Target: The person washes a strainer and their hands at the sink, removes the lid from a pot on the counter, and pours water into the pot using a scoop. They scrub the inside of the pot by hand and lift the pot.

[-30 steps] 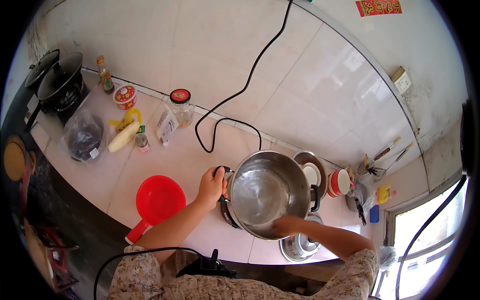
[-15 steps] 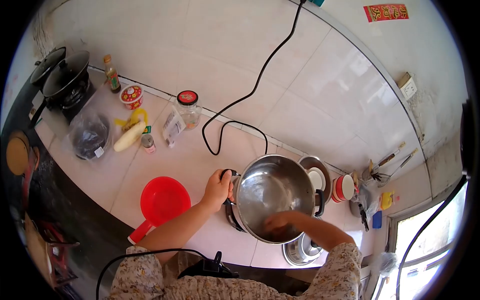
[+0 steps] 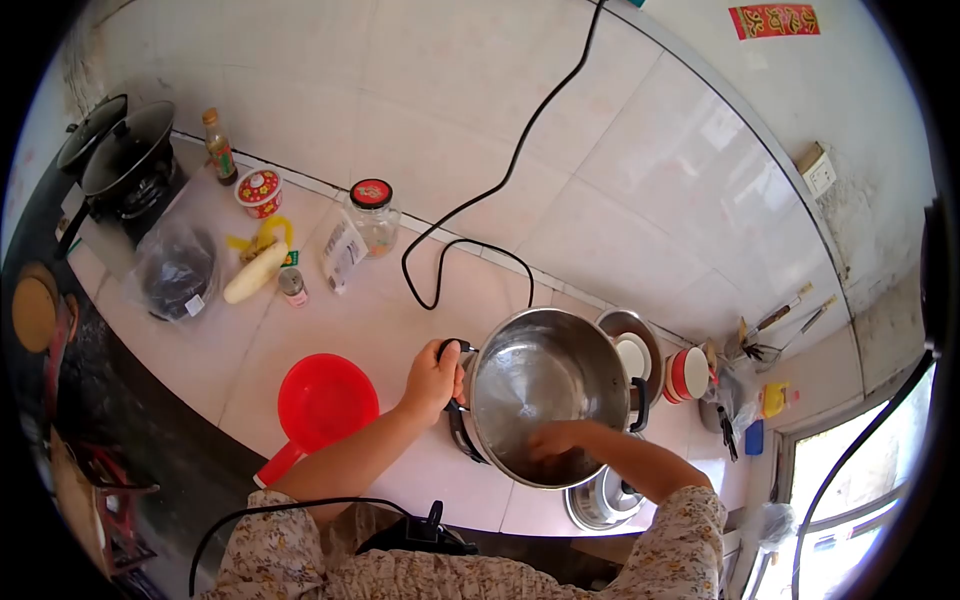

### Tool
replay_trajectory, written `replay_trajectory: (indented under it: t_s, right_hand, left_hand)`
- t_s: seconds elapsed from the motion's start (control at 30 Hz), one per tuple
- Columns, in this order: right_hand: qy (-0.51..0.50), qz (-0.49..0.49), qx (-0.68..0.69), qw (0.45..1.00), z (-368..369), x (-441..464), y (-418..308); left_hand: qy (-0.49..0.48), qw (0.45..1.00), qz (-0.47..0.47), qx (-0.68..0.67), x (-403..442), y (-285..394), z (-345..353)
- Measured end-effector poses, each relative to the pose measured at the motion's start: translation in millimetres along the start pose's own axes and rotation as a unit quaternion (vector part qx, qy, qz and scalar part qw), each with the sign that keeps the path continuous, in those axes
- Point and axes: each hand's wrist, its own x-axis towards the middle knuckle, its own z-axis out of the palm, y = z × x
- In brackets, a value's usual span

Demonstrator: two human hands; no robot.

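A large stainless steel pot point(image 3: 520, 385) with black side handles stands tilted toward me at the counter's front. My left hand point(image 3: 433, 378) is closed around its left handle. My right hand point(image 3: 562, 440) reaches down inside the pot, close to the near wall. Blur and shadow hide its fingertips, and I cannot make out whether it holds anything. A red plastic dipper point(image 3: 326, 402) lies left of my left forearm. Partly behind my right forearm is a shiny metal lid or covered pan point(image 3: 603, 498).
Behind the pot are a steel basin point(image 3: 622, 322) with white dishes and a red-and-white container point(image 3: 687, 374). Farther left stand a red-lidded glass jar point(image 3: 375, 225), a peeled pale vegetable point(image 3: 256, 273), a bagged dark bowl point(image 3: 178, 275) and a wok point(image 3: 130, 150). A black cable point(image 3: 520, 150) hangs onto the counter.
The view has shifted very slightly. Both hands stay practically where they were, the left on the pot handle and the right inside the pot.
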Motion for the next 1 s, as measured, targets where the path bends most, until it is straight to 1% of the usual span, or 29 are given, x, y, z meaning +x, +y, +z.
replay_trajectory:
  t_s: [0.07,0.13,0.17,0.2,0.23,0.27,0.3,0.33,0.4,0.43,0.47,0.5,0.53,0.57,0.6,0.63,0.67,0.7,0.73,0.77,0.8,0.83,0.9,0.93,1.0]
  right_hand:
    - [0.021,-0.054,-0.034,0.998,-12,11,-83]
    - [0.144,-0.01,-0.17,0.975,-51,5,-136]
    - [0.236,-0.014,-0.12,0.964,-82,-17,-155]
    - [0.325,-0.015,-0.066,0.943,-101,-38,-160]
    - [0.491,-0.159,-0.122,0.848,-119,0,-62]
    - [0.489,0.028,-0.188,0.851,-137,-26,-36]
    - [0.457,0.212,-0.201,0.84,-133,-58,-32]
    - [0.296,0.215,-0.286,0.886,-121,-73,9]
    - [0.099,0.258,-0.257,0.926,-57,-81,34]
    - [0.189,0.178,-0.195,0.946,-15,-81,18]
    - [0.274,0.093,-0.127,0.949,14,-82,-1]
    - [0.273,0.092,-0.124,0.95,16,-92,-29]
    - [0.322,0.147,-0.016,0.935,14,-105,-59]
    - [0.365,0.199,0.092,0.905,12,-109,-72]
    - [0.529,0.138,-0.023,0.837,12,-112,-54]
    - [0.669,0.074,-0.137,0.727,12,-117,-30]
    - [0.752,0.126,-0.238,0.601,5,-123,-18]
    - [0.807,0.178,-0.331,0.455,1,-127,-7]
    - [0.811,0.181,-0.323,0.452,6,-126,7]
    - [0.828,0.166,0.063,0.531,10,-124,18]
    - [0.718,0.122,0.439,0.526,18,-121,25]
    - [0.717,0.123,0.447,0.521,25,-119,31]
    - [0.699,0.063,0.485,0.521,22,-122,24]
    - [0.702,0.041,0.512,0.493,19,-122,15]
    - [0.717,0.033,0.497,0.488,17,-125,-7]
  left_hand:
    - [0.008,1.0,-0.01,-0.001,0,3,0]
    - [0.009,1.0,-0.011,0.015,0,7,2]
    - [0.012,0.999,-0.018,0.029,-1,7,2]
    - [0.015,0.999,-0.023,0.03,-3,6,2]
    - [0.011,0.999,-0.023,0.025,-3,6,1]
    - [0.004,1.0,-0.017,0.019,-1,7,2]
    - [0.002,1.0,-0.016,0.015,0,7,2]
    - [0.001,1.0,-0.014,0.016,0,6,1]
    - [0.002,1.0,-0.013,0.011,-1,5,1]
    - [-0.001,1.0,-0.012,0.006,-1,6,1]
    - [-0.002,1.0,-0.013,0.002,-2,6,1]
    - [-0.001,1.0,-0.016,0.004,-2,6,0]
    - [-0.005,1.0,-0.017,0.0,-2,6,0]
    - [-0.008,1.0,-0.017,-0.002,-2,6,-1]
    - [-0.006,1.0,-0.019,0.006,-2,6,-2]
    - [-0.018,0.999,-0.027,0.003,-1,6,-4]
    - [-0.031,0.999,-0.034,0.0,0,5,-5]
    - [-0.034,0.999,-0.037,0.009,0,3,-6]
    - [-0.039,0.998,-0.025,0.032,3,1,-9]
    - [-0.044,0.997,-0.014,0.055,4,-1,-13]
    - [-0.043,0.996,-0.01,0.074,5,-2,-16]
    - [-0.047,0.995,-0.014,0.082,5,-2,-19]
    - [-0.041,0.993,0.004,0.11,4,1,-23]
    - [-0.031,0.993,0.005,0.118,5,2,-27]
    - [-0.029,0.994,-0.003,0.103,5,7,-38]
